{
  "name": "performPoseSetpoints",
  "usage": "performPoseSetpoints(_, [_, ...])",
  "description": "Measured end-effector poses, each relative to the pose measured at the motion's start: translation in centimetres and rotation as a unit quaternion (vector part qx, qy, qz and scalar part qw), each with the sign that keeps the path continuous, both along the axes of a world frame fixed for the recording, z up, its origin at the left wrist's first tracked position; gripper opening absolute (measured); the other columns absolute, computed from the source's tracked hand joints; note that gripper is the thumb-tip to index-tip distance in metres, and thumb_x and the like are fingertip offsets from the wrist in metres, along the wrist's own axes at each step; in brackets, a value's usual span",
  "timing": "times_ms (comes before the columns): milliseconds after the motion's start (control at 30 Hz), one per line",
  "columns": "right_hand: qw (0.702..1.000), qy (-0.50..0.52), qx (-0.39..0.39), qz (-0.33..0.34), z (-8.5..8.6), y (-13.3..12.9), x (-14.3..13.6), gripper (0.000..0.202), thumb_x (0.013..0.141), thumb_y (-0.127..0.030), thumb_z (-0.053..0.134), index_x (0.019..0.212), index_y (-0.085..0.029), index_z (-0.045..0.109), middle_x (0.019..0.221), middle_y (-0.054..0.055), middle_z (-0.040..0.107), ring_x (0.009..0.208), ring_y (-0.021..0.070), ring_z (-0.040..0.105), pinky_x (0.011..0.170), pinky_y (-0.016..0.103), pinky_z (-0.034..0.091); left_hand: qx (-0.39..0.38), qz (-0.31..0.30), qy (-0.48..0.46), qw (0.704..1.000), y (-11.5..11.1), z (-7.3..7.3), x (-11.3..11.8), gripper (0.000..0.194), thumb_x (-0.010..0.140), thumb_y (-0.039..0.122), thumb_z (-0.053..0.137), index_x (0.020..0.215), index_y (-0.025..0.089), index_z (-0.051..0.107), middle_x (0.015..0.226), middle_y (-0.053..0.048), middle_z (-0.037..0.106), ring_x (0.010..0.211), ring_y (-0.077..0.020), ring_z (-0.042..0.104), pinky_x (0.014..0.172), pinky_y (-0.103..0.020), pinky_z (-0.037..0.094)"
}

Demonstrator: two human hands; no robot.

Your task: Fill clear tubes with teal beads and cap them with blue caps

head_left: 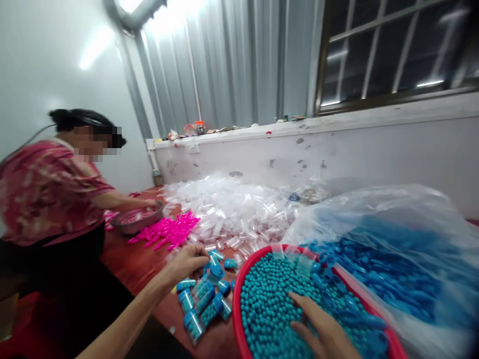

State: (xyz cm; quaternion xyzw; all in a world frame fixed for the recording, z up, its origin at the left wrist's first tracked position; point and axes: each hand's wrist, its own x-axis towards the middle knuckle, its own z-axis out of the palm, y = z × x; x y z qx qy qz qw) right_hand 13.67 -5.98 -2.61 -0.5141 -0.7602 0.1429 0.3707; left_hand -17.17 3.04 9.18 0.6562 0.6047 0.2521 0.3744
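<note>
My left hand [189, 262] reaches over a group of clear tubes with blue caps, several filled with blue beads. Its fingers are curled and pinched together at a blue-capped tube [214, 269], whose lower part is hard to make out. Below it lie more filled tubes, one bead-filled tube [193, 325] nearest to me. My right hand [324, 326] is over the red basin [237, 311], fingers apart, at the teal beads [269, 299]. Nothing shows between its fingers. Blue plastic caps [352, 304] lie on the beads at the basin's right side.
Behind the basin spreads a heap of clear empty tubes [239, 209]. A clear plastic bag [392, 204] of blue parts stands at right. Leftward are bright pink pieces [168, 229] and a grey bowl [130, 228], where another person [56, 189] works.
</note>
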Motion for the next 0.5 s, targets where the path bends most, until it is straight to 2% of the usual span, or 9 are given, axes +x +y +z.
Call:
performPoseSetpoints(67, [0.998, 0.055, -0.019, 0.018, 2.1, -0.3, -1.7, 0.051, 0.077, -0.025, 0.054, 0.127, -0.021, 0.042, 0.107, 0.008, 0.061, 0.082, 0.0177, 0.062, 0.076, 0.026, 0.05, -0.021, -0.047, -0.048, 0.997, -0.9, 1.5, 2.9, 0.02, 0.064, 0.034, 0.054, 0.069, 0.014, 0.053, 0.044, 0.006, 0.051, 0.037, -0.007, 0.044, 0.038, -0.017, 0.033])
performPoseSetpoints(133, [0.995, 0.091, -0.008, 0.027, 4.3, -0.5, -3.1, 0.064, 0.073, -0.025, 0.059, 0.132, -0.022, 0.033, 0.115, 0.008, 0.057, 0.093, 0.0198, 0.058, 0.083, 0.03, 0.046, -0.046, -0.088, -0.09, 0.991, -1.6, 2.4, 5.9, 0.022, 0.064, 0.035, 0.057, 0.07, 0.014, 0.054, 0.045, 0.005, 0.053, 0.038, -0.007, 0.045, 0.039, -0.017, 0.033])
performPoseSetpoints(200, [0.993, 0.111, 0.018, 0.043, 5.9, -0.5, -3.9, 0.066, 0.073, -0.024, 0.06, 0.132, -0.023, 0.031, 0.118, 0.007, 0.054, 0.101, 0.0211, 0.054, 0.088, 0.032, 0.043, -0.078, -0.126, -0.115, 0.982, -1.9, 2.6, 8.6, 0.024, 0.063, 0.036, 0.06, 0.07, 0.014, 0.054, 0.045, 0.004, 0.054, 0.039, -0.0077, 0.047, 0.04, -0.018, 0.034])
performPoseSetpoints(233, [0.991, 0.123, 0.029, 0.047, 6.4, -0.5, -4.0, 0.061, 0.075, -0.022, 0.058, 0.13, -0.023, 0.035, 0.116, 0.007, 0.055, 0.103, 0.0208, 0.053, 0.089, 0.032, 0.041, -0.091, -0.146, -0.13, 0.976, -1.9, 2.6, 9.9, 0.025, 0.063, 0.037, 0.061, 0.07, 0.014, 0.054, 0.044, 0.004, 0.053, 0.038, -0.0079, 0.047, 0.04, -0.018, 0.034])
performPoseSetpoints(300, [0.986, 0.152, 0.043, 0.046, 7.1, -0.4, -3.8, 0.048, 0.078, -0.018, 0.053, 0.124, -0.022, 0.043, 0.112, 0.005, 0.058, 0.103, 0.0188, 0.053, 0.09, 0.03, 0.04, -0.101, -0.175, -0.173, 0.964, -1.9, 2.3, 12.2, 0.027, 0.065, 0.039, 0.06, 0.073, 0.014, 0.053, 0.045, 0.004, 0.053, 0.038, -0.0078, 0.047, 0.04, -0.018, 0.035])
performPoseSetpoints(367, [0.98, 0.193, 0.051, 0.006, 7.4, -0.4, -3.1, 0.042, 0.078, -0.014, 0.051, 0.119, -0.021, 0.047, 0.111, 0.004, 0.059, 0.103, 0.0173, 0.053, 0.09, 0.028, 0.039, -0.071, -0.18, -0.228, 0.954, -2.1, 1.7, 14.2, 0.03, 0.069, 0.039, 0.058, 0.085, 0.015, 0.054, 0.053, 0.004, 0.057, 0.043, -0.0082, 0.05, 0.045, -0.019, 0.039])
performPoseSetpoints(433, [0.97, 0.232, 0.049, -0.06, 7.8, -0.4, -2.2, 0.039, 0.077, -0.012, 0.051, 0.115, -0.02, 0.049, 0.107, 0.005, 0.059, 0.099, 0.0171, 0.054, 0.088, 0.028, 0.04, -0.007, -0.172, -0.257, 0.951, -2.8, 0.8, 15.8, 0.037, 0.072, 0.041, 0.055, 0.1, 0.017, 0.051, 0.064, 0.001, 0.061, 0.055, -0.0114, 0.057, 0.054, -0.022, 0.045])
performPoseSetpoints(500, [0.959, 0.257, 0.032, -0.119, 8.2, -0.5, -1.4, 0.032, 0.075, -0.012, 0.051, 0.106, -0.019, 0.052, 0.096, 0.003, 0.061, 0.089, 0.0169, 0.056, 0.081, 0.028, 0.042, 0.079, -0.175, -0.234, 0.953, -3.8, -0.6, 17.1, 0.041, 0.073, 0.041, 0.054, 0.107, 0.018, 0.05, 0.078, -0.003, 0.065, 0.074, -0.0171, 0.061, 0.067, -0.028, 0.048])
